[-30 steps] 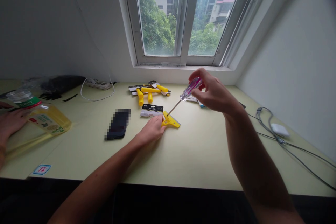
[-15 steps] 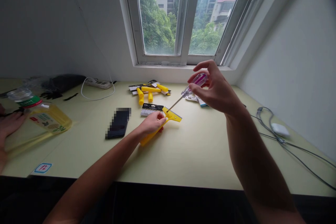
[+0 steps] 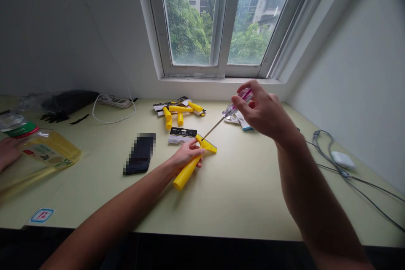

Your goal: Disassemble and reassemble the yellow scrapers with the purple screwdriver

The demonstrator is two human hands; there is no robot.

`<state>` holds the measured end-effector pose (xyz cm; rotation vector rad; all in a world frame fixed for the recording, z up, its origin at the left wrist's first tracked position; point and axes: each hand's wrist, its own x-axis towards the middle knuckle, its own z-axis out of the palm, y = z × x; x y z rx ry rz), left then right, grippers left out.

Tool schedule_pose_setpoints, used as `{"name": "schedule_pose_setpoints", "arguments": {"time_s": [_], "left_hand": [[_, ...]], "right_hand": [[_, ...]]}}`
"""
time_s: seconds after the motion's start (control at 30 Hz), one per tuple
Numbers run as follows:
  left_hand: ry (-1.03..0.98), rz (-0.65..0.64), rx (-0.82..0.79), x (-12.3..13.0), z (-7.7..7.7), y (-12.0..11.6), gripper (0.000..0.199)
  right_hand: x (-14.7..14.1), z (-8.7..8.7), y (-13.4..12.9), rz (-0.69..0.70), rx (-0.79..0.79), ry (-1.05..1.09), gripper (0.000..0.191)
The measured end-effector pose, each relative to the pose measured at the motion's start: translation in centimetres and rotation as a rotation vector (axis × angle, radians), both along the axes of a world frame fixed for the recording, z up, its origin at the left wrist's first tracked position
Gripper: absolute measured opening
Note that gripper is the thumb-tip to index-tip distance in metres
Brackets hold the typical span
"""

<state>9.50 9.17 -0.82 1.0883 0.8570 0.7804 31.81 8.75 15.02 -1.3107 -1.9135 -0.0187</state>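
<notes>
In the head view, the left hand (image 3: 186, 155) has its fingers clamped around the yellow scraper (image 3: 187, 173) near its blade end, probably to steady it under the screwdriver (image 3: 228, 111). The right hand (image 3: 265, 114) pinches the clear handle, shaft slanting down to the scraper's head, presumably leaving room to twist. The pale worktop (image 3: 243, 190) carries a dark phone (image 3: 139, 155) and stands below a window (image 3: 223, 21).

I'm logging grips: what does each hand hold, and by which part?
Left hand: scraper, by its handle near the head. Right hand: screwdriver, by its handle.
</notes>
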Motion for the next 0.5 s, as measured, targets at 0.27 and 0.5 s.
{"name": "schedule_pose_setpoints", "arguments": {"time_s": [0.27,0.5], "left_hand": [[-0.077,0.084,-0.001,0.4,-0.2,0.1,0.038],[-0.065,0.147,0.017,0.6,-0.7,0.3,0.037]], "right_hand": [[2.6,0.7,0.6,0.093,-0.198,-0.046,0.015],[1.4,-0.3,1.9,0.066,-0.172,0.123,0.028]]}}
